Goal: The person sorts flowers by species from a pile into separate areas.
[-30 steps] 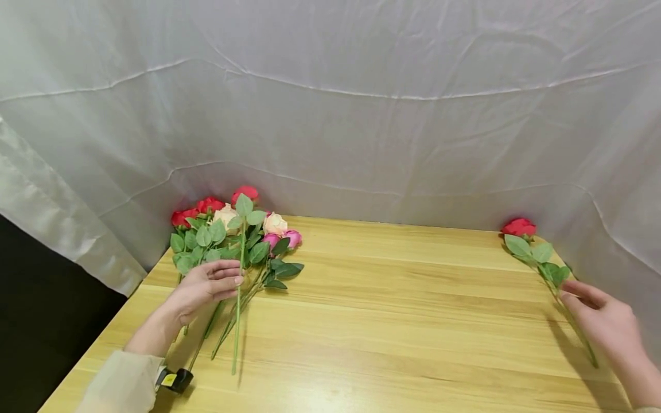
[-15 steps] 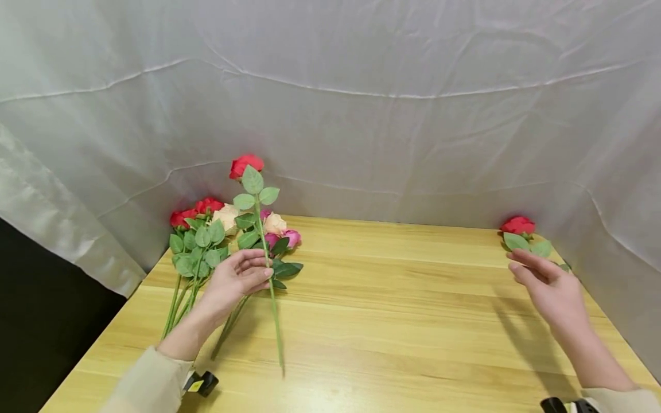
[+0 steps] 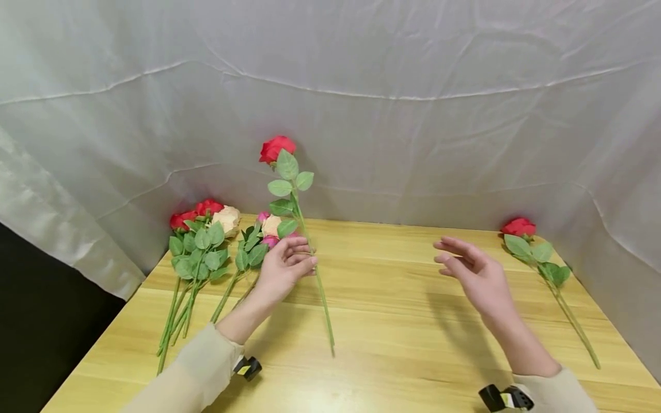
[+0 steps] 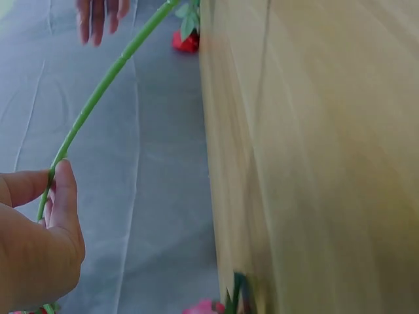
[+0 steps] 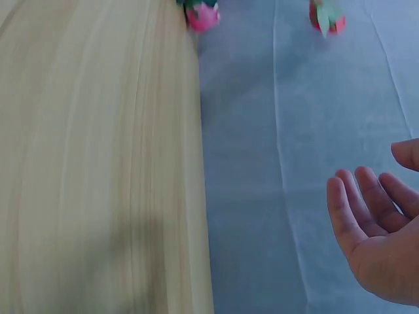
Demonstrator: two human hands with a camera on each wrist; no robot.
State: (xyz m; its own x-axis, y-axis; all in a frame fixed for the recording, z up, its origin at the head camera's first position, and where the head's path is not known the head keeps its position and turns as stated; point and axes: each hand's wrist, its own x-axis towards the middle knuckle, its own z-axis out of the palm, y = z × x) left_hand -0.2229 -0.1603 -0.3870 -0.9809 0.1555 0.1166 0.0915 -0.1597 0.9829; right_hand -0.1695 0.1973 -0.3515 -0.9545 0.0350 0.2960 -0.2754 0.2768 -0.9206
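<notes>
My left hand (image 3: 284, 267) pinches the green stem of a red rose (image 3: 277, 150) between thumb and fingers. The bloom points up and away, above the table, and the stem's lower end slants toward me. In the left wrist view, the thumb and a fingertip press on the stem (image 4: 98, 91). My right hand (image 3: 477, 278) hovers over the table right of the middle, fingers loosely bent and holding nothing; the right wrist view shows its palm (image 5: 393, 261) bare. Another red rose (image 3: 518, 228) lies at the table's far right, apart from that hand.
At the left lie several red roses (image 3: 209, 206) and a cream rose (image 3: 226, 220). Beside them are another cream bloom (image 3: 271, 225) and pink flowers (image 3: 269, 241), partly behind my left hand. A grey curtain (image 3: 392, 143) hangs along the back of the wooden table (image 3: 382, 321).
My left hand has lifted the red rose off the left pile and carried it right. My right hand has moved left, away from the stem of the far-right rose, which stays lying there.
</notes>
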